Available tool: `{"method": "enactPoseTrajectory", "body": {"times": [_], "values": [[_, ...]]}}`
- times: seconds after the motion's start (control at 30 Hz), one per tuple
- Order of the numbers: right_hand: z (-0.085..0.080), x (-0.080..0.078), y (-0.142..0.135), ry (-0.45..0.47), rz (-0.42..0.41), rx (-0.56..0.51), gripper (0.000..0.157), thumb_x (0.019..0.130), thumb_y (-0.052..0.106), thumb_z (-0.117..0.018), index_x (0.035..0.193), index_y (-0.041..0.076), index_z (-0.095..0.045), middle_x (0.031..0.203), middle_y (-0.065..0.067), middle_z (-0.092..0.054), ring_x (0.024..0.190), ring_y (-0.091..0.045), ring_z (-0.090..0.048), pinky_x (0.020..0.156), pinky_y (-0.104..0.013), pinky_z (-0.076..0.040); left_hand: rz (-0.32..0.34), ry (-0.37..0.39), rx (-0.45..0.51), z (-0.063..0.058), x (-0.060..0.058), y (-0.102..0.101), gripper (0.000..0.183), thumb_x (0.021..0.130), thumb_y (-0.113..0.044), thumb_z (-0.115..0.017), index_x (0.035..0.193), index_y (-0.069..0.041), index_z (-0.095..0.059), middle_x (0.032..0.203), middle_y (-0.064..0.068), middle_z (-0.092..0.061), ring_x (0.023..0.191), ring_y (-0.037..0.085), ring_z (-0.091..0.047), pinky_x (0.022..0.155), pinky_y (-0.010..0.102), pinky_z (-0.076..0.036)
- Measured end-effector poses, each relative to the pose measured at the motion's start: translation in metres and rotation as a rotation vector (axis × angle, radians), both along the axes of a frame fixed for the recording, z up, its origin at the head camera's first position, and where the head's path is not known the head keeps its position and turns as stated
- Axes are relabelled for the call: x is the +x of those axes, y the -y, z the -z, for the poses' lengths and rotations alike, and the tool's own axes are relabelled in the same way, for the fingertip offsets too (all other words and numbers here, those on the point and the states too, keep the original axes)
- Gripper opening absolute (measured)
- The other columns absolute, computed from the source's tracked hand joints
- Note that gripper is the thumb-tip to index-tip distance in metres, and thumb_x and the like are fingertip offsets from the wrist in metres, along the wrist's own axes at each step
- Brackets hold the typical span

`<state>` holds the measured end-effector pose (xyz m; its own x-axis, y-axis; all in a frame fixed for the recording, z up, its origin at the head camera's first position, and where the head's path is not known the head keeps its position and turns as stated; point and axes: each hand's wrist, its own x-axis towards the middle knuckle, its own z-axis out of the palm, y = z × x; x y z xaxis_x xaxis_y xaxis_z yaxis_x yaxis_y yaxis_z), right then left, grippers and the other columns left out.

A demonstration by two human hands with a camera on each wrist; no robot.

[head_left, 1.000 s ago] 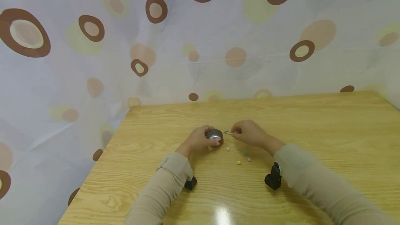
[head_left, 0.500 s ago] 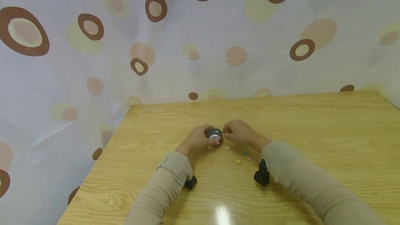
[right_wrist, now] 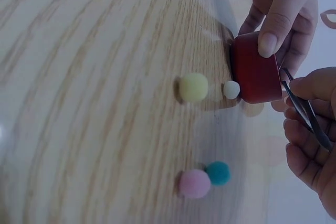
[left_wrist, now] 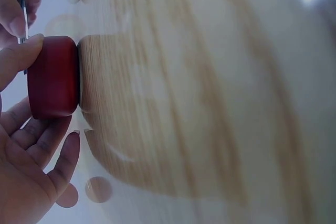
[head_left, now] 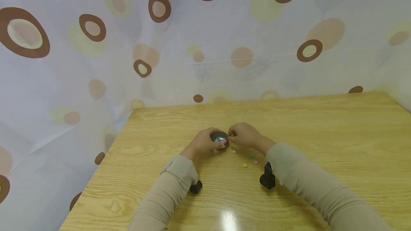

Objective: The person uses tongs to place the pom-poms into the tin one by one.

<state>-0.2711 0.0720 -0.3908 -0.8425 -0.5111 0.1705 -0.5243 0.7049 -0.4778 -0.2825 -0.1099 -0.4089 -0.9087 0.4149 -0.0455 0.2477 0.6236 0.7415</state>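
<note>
My left hand (head_left: 203,142) holds a small round tin (left_wrist: 52,77), red outside and shiny inside, with thumb and fingers on its sides. The tin stands upright on the table. Beside it, my right hand (head_left: 246,136) pinches metal tweezers (right_wrist: 307,115), whose tips are slightly apart over the tin's rim. No pom-pom shows between the tips. The tin's contents are too small to make out. A white pom-pom (right_wrist: 231,89) lies close to the tin. Nearer the person are a yellow pom-pom (right_wrist: 193,87), a pink pom-pom (right_wrist: 195,183) and a teal pom-pom (right_wrist: 218,173).
The wooden table (head_left: 321,127) reaches back to a patterned curtain (head_left: 179,45). Black wrist cameras, one on the left (head_left: 196,187) and one on the right (head_left: 268,179), hang below the sleeves, near the tabletop.
My right hand has moved left, bringing the tweezers with a blue pom-pom over the tin. That pom-pom is now gone from the tips. My left hand has stayed on the tin.
</note>
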Motion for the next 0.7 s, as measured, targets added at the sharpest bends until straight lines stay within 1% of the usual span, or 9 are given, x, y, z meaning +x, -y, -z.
{"method": "enactPoseTrajectory", "body": {"times": [0.17, 0.33, 0.57, 0.7], "values": [[-0.001, 0.001, -0.003, -0.008, -0.009, -0.004, 0.009, 0.079, 0.010, -0.061, 0.082, 0.002, -0.063, 0.072, -0.001, -0.058, 0.063, -0.012, -0.049, 0.059, -0.027, -0.042, -0.006, 0.004, -0.006, -0.001, 0.000, 0.000, 0.052, 0.071, -0.026, -0.071, 0.115, -0.007, -0.050, 0.106, 0.004, -0.054, 0.095, 0.016, -0.050, 0.081, 0.030, -0.039], [-0.005, 0.006, -0.010, 0.001, -0.012, -0.011, 0.009, 0.079, 0.010, -0.060, 0.082, 0.003, -0.063, 0.070, 0.001, -0.057, 0.062, -0.011, -0.048, 0.058, -0.027, -0.042, -0.015, 0.005, -0.035, -0.001, 0.000, 0.000, 0.054, 0.071, -0.027, -0.071, 0.117, -0.008, -0.049, 0.108, 0.003, -0.053, 0.095, 0.015, -0.049, 0.082, 0.030, -0.038], [-0.005, 0.014, -0.026, -0.027, -0.008, 0.006, 0.011, 0.080, 0.012, -0.058, 0.083, 0.003, -0.063, 0.071, 0.002, -0.056, 0.062, -0.011, -0.047, 0.057, -0.027, -0.041, -0.028, 0.017, -0.053, 0.000, -0.001, 0.000, 0.058, 0.071, -0.030, -0.070, 0.120, -0.009, -0.047, 0.107, 0.003, -0.053, 0.095, 0.015, -0.049, 0.082, 0.030, -0.038], [-0.003, 0.019, -0.037, -0.018, 0.002, 0.014, 0.011, 0.081, 0.012, -0.058, 0.084, 0.003, -0.063, 0.070, 0.003, -0.055, 0.059, -0.009, -0.045, 0.055, -0.026, -0.040, -0.021, 0.013, -0.062, 0.000, -0.001, -0.001, 0.058, 0.071, -0.030, -0.070, 0.120, -0.009, -0.047, 0.107, 0.003, -0.053, 0.094, 0.014, -0.049, 0.081, 0.030, -0.038]]}}
